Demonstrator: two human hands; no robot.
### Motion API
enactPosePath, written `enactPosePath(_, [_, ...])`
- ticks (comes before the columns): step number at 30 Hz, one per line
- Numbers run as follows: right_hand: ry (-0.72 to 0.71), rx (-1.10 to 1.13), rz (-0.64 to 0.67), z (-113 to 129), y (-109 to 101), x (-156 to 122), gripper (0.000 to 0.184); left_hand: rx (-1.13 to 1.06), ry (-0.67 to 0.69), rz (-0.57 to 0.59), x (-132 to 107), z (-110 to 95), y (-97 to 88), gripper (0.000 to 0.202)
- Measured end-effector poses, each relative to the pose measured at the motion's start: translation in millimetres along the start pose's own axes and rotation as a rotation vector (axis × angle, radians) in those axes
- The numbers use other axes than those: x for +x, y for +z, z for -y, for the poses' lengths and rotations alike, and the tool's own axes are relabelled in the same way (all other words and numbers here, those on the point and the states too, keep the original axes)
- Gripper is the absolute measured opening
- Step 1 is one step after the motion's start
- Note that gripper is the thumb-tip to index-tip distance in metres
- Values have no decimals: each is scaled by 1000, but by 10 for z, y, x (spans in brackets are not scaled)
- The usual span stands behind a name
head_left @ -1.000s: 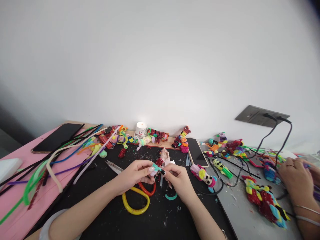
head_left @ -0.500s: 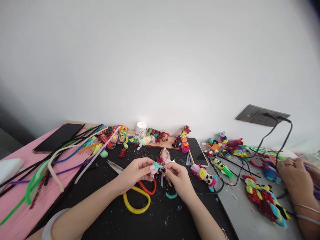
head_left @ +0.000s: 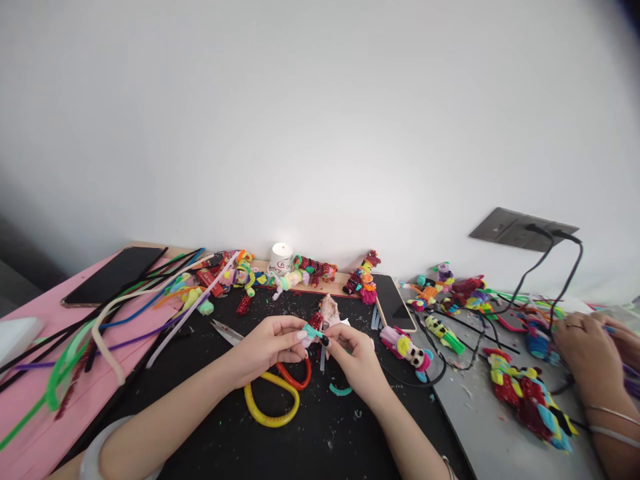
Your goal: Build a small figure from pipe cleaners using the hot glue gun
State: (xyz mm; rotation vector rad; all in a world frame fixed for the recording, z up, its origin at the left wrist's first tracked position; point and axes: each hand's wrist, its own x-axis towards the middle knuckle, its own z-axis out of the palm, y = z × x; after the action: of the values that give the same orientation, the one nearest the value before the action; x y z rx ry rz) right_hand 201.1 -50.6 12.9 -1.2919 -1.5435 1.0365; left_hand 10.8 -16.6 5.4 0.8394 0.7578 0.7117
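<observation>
My left hand (head_left: pixel 267 343) pinches a small teal-and-lavender fuzzy pipe cleaner piece (head_left: pixel 312 332) between thumb and fingers. From the other side, the thumb and fingers of my right hand (head_left: pixel 354 350) close on its teal end. Below my left wrist lie scissors (head_left: pixel 274 421) with a yellow and a red handle loop, blades pointing to the upper left. A curved teal pipe cleaner scrap (head_left: pixel 340 391) rests on the black mat (head_left: pixel 310 450) under my hands. Just behind the hands is a pale crumpled object (head_left: pixel 329 308) beside something glittery red, partly hidden.
Long pipe cleaners (head_left: pixel 107 340) fan across a pink surface at left, over a dark phone (head_left: pixel 113 277). Finished fuzzy figures (head_left: pixel 363 277), a paper cup (head_left: pixel 281 259) and another phone (head_left: pixel 393 303) line the back. At right, a co-worker's hands (head_left: pixel 590 347) work near cables and figures (head_left: pixel 533 400).
The view has shifted very slightly. Both hands keep their grip on the pipe cleaner piece, with its teal end turned a little.
</observation>
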Motion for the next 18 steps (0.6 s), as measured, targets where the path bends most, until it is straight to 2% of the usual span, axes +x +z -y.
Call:
enactPosePath(12, [9, 62, 12, -31, -14, 11, 15, 0, -26, 36, -6, -14, -13, 32])
enactPosePath(18, [7, 45, -10, -40, -20, 8, 22, 17, -41, 43, -30, -28, 2, 35])
